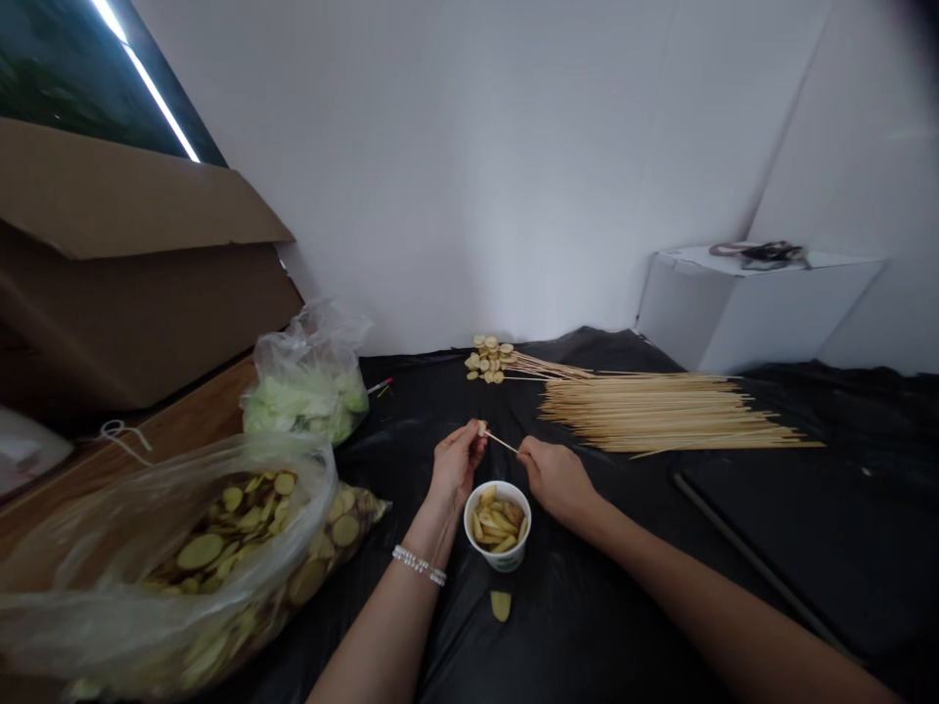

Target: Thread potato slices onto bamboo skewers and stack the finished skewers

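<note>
My left hand [459,458] pinches a small pale slice [482,428], which looks like potato, at the tip of a wooden skewer [503,443]. My right hand [556,477] grips that skewer farther down its length. Just below both hands stands a white paper cup [497,561] filled with yellowish wedge-like slices [499,520]. One loose slice [500,605] lies on the black sheet in front of the cup. Beyond my hands, a cluster of skewers tipped with pale round slices [489,360] rests on the sheet.
Many bare skewers [660,413] lie in a bundle at right. To the left are an open plastic bag of potato slices [242,518] and a bag of pale green vegetable [308,386]. A cardboard box [147,303] and a white box [740,303] flank the black sheet [587,606].
</note>
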Available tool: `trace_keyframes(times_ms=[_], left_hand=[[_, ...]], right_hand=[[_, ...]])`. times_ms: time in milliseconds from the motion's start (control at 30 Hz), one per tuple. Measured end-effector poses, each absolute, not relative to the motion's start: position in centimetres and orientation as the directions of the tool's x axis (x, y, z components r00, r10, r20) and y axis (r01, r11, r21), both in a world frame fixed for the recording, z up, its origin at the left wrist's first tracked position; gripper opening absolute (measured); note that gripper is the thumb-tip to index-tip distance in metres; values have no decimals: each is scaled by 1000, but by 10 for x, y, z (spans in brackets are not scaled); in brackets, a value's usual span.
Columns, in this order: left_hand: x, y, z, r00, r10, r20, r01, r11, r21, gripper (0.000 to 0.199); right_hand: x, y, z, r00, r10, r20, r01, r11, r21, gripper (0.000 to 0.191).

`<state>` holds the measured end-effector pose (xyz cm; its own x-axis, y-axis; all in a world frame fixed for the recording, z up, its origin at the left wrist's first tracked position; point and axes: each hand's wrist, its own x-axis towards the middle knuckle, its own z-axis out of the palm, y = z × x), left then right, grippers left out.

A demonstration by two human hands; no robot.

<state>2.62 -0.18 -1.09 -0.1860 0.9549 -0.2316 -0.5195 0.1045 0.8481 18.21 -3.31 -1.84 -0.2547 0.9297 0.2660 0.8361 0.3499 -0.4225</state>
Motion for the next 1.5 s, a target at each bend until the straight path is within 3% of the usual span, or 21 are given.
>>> trace_keyframes(times_ms=[200, 500, 700, 867, 1033, 1200, 1400, 1500], left_hand=[[27, -1, -12, -185, 954, -236, -512, 111, 852, 7], [29, -3, -12, -171, 960, -221, -497, 110, 861, 7], [29, -3, -11, -174, 957, -234, -484, 124, 866, 8], [30, -3, -11, -167, 949, -266, -507, 149, 849, 9], [28, -2, -11, -186, 942, -279, -554, 134, 822, 20], [24, 0, -14, -234, 936, -262, -570, 86, 817, 8], [20, 3, -16, -299, 922, -247, -582, 29, 813, 2], [19, 3, -14, -305, 919, -248, -583, 25, 812, 1]], right_hand=[[181, -31, -20, -276, 941, 196, 847, 335, -413, 20], [183, -31, -23, -223, 914, 338, 786, 374, -492, 14], [183, -27, -24, -269, 922, 279, 631, 387, -672, 20], [184, -25, -19, -335, 912, 239, 545, 394, -740, 26], [186, -25, -17, -296, 923, 247, 590, 380, -712, 25], [185, -24, -23, -305, 916, 262, 614, 399, -681, 25], [186, -24, -25, -261, 918, 300, 649, 396, -649, 7], [187, -25, -22, -250, 913, 321, 708, 399, -583, 14]])
